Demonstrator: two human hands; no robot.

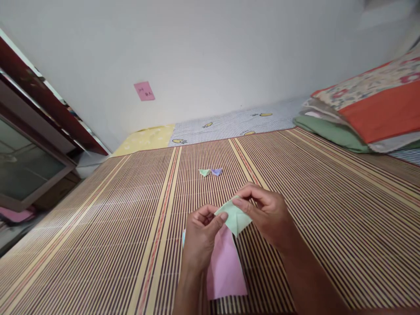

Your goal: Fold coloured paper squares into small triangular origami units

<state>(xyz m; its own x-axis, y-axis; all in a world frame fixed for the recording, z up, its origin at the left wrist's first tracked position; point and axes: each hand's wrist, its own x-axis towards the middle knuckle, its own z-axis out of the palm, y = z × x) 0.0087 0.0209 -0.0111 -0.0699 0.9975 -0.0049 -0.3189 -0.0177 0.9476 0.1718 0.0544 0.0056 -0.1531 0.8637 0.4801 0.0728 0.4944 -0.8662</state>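
A folded light green paper [236, 219] is held up between my two hands above a striped mat. My left hand [202, 234] pinches its left corner with thumb and fingers. At the paper's upper right edge, my right hand [269, 214] grips it the same way. Below lies a pink paper sheet [225, 267] on the mat, partly covered by my left hand. Farther out, a small folded green paper piece [204, 172] and a small folded purple piece [217, 172] lie side by side, their points toward me.
The striped mat [131, 210] spreads over the surface. Folded bedding [377, 113] is stacked at the right. A pink note [144, 91] is on the white wall. A patterned sheet [223, 124] shows beyond the mat. A glass-fronted cabinet [29, 166] stands at the left.
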